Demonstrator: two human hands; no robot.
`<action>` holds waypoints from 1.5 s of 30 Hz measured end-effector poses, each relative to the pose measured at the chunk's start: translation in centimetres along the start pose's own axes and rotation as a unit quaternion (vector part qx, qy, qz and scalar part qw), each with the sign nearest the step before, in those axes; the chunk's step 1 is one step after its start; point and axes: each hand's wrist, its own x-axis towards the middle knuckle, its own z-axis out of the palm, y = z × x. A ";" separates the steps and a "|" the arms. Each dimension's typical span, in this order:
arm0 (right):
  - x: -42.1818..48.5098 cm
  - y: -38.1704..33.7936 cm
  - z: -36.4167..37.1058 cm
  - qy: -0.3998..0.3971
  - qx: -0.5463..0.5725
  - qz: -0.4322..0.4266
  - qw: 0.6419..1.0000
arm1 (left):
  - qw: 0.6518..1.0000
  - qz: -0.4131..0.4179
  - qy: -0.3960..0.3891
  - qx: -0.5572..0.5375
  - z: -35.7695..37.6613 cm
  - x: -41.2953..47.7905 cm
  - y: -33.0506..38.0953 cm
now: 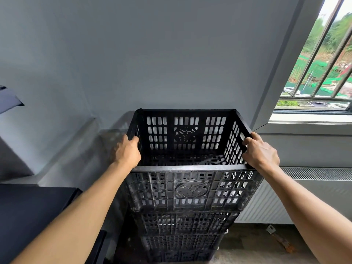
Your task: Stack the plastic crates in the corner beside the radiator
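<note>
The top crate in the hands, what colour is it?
The top crate is black, dusty grey in places; head view.

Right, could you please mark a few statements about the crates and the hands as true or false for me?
1. The left hand and the right hand each grip a side rim of the top crate. True.
2. The top crate is full of bottles. False: it looks empty.
3. The radiator stands to the right of the stack of crates, below the window. True.
4. The crates are white. False: they are black.
</note>
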 end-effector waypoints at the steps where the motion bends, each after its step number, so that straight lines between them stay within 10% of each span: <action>1: 0.1 0.0 0.1 0.007 -0.003 -0.003 1.000 | 1.000 -0.005 0.001 -0.004 0.1 0.1 0.0; 19: -1.4 0.0 0.1 0.181 0.120 0.029 0.976 | 0.976 -0.013 0.195 -0.097 -1.7 -2.1 -0.4; 36: -4.7 -2.6 -1.6 0.013 0.084 -0.115 0.990 | 0.976 0.125 0.116 -0.138 -3.0 -4.8 -1.0; 45: -7.3 -4.4 -6.9 0.052 0.196 -0.156 0.967 | 0.953 0.149 0.142 -0.220 -8.2 -6.8 -0.6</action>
